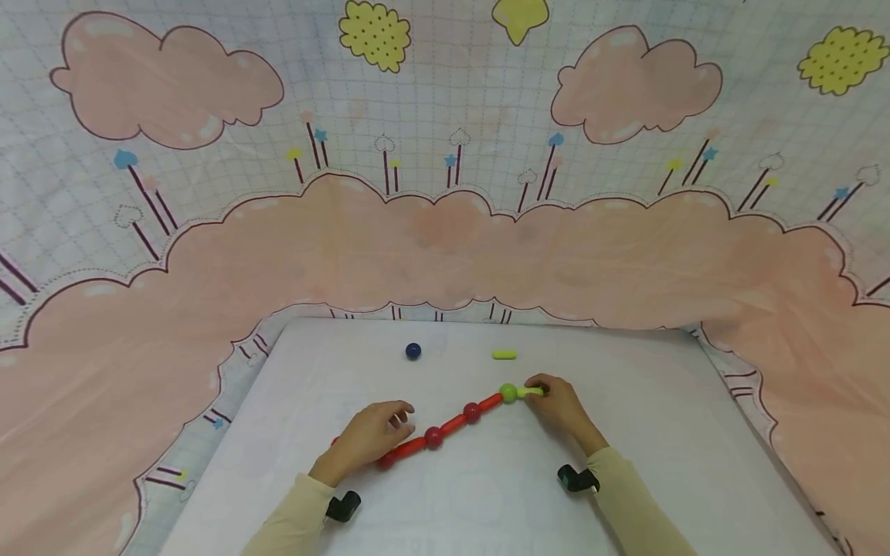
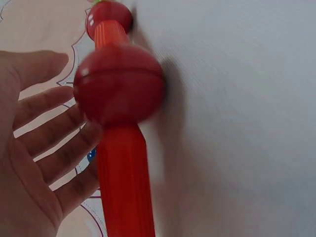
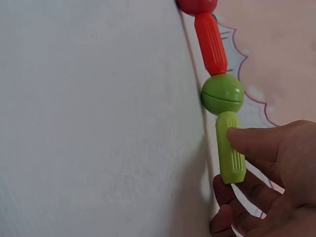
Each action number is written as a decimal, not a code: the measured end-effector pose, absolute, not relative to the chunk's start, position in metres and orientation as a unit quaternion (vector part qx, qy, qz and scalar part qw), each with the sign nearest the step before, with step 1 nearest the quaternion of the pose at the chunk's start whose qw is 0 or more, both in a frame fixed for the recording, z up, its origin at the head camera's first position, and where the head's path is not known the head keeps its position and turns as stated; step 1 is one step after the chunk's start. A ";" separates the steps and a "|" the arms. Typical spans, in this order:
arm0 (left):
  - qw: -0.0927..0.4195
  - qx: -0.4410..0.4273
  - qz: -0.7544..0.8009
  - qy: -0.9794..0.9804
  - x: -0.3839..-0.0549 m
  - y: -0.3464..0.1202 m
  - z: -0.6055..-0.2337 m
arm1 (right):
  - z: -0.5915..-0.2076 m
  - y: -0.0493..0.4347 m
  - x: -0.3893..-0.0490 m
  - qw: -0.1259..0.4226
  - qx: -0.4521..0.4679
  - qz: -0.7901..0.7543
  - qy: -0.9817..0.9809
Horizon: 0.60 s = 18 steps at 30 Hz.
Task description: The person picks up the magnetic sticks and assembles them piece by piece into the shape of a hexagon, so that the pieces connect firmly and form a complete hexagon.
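Note:
A chain of red rods (image 1: 453,424) and red balls (image 1: 434,438) runs diagonally over the white table, joined end to end. Its right end carries a green ball (image 1: 509,393) with a light-green rod (image 3: 228,163) attached. My right hand (image 1: 559,405) pinches that rod, its thumb on the near face and the fingers behind. Above the chain's left part is my left hand (image 1: 368,434), hiding some of it. In the left wrist view, its relaxed fingers (image 2: 59,123) lie beside a large red ball (image 2: 121,86), gripping nothing; whether they touch it I cannot tell.
A dark blue ball (image 1: 413,351) and a loose yellow-green rod (image 1: 504,355) lie towards the back of the white table (image 1: 660,432). Behind the table hangs a patterned cloth (image 1: 431,255) with clouds, which also shows at both sides.

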State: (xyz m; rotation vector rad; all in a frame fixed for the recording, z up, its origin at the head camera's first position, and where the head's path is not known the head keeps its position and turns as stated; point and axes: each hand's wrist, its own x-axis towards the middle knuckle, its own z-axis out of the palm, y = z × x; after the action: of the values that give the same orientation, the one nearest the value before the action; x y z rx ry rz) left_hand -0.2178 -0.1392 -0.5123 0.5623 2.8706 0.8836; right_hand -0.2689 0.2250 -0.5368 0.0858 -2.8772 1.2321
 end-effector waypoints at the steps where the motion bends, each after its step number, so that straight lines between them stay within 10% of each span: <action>1: 0.053 0.187 0.290 0.937 -0.217 -0.141 -0.512 | -0.537 0.226 -0.270 0.006 0.026 0.393 -0.919; 18: 0.095 0.222 0.246 0.939 -0.212 -0.145 -0.518 | -0.534 0.234 -0.282 -0.011 -0.017 0.391 -0.920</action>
State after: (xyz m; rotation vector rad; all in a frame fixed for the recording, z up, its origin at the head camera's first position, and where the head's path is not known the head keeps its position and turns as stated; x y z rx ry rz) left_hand -0.2125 -0.1451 -0.5175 0.6566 2.7823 0.7293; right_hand -0.2823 0.2345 -0.5340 -0.0542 -2.9114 1.2358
